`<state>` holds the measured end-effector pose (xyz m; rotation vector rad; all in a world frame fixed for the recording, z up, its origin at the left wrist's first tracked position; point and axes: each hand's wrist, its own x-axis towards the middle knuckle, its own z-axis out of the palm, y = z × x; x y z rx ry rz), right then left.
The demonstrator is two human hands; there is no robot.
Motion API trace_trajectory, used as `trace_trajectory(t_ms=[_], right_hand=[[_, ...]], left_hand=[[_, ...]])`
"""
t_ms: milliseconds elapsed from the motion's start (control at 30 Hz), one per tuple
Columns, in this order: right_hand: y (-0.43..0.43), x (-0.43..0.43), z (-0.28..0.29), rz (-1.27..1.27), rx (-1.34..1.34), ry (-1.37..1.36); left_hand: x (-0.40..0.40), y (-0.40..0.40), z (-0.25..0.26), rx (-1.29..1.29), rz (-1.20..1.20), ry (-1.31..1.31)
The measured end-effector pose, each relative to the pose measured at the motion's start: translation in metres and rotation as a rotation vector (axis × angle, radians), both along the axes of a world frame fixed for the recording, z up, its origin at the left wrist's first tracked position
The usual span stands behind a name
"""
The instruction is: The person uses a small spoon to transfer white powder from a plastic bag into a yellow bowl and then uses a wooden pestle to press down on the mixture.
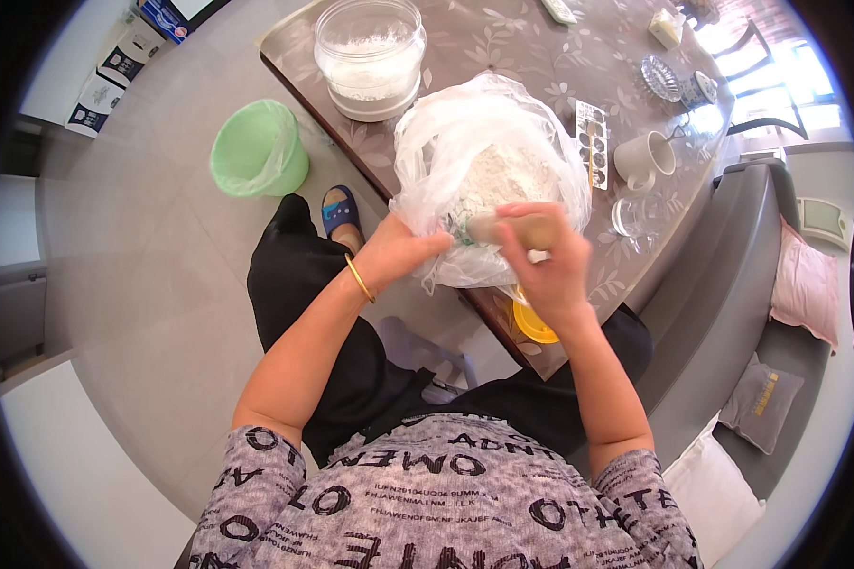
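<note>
A white translucent plastic bag (494,121) stands open near the table's corner, with pale flour (509,178) showing inside. My left hand (398,252), a gold bangle at its wrist, grips the bag's near left edge. In my right hand (551,249) is a short, blurred, light brown cylindrical object (516,229), perhaps wooden; its left end lies over a patch of green print at the bag's near side. Whether it touches the flour I cannot tell. Behind the bag at the left stands a clear jar (370,64) partly filled with white powder. A yellow lid (534,323) lies below my right hand.
On the patterned table (470,43) are a mug (644,160) with a spoon, a clear glass (630,217), a blister pack (591,142), a glass dish (660,78) and a remote control (559,10). A green lined bin (260,149) stands on the floor; a grey sofa (712,263) is at right.
</note>
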<state>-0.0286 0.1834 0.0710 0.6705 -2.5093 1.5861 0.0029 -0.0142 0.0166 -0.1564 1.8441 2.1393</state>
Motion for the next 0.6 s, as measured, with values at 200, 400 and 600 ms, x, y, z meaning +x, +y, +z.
trace_trajectory(t_ms=[200,400,600], right_hand=[[0.004,-0.008,0.009,0.013,-0.035,-0.196],[0.002,-0.009,0.001,-0.031,-0.016,-0.105],[0.001,-0.018,0.007,-0.033,-0.059,-0.146]], left_hand=[[0.000,0.001,0.004,0.059,0.009,0.002],[-0.001,0.000,0.002,0.076,-0.008,0.002],[0.001,0.001,-0.001,0.089,0.048,0.066]])
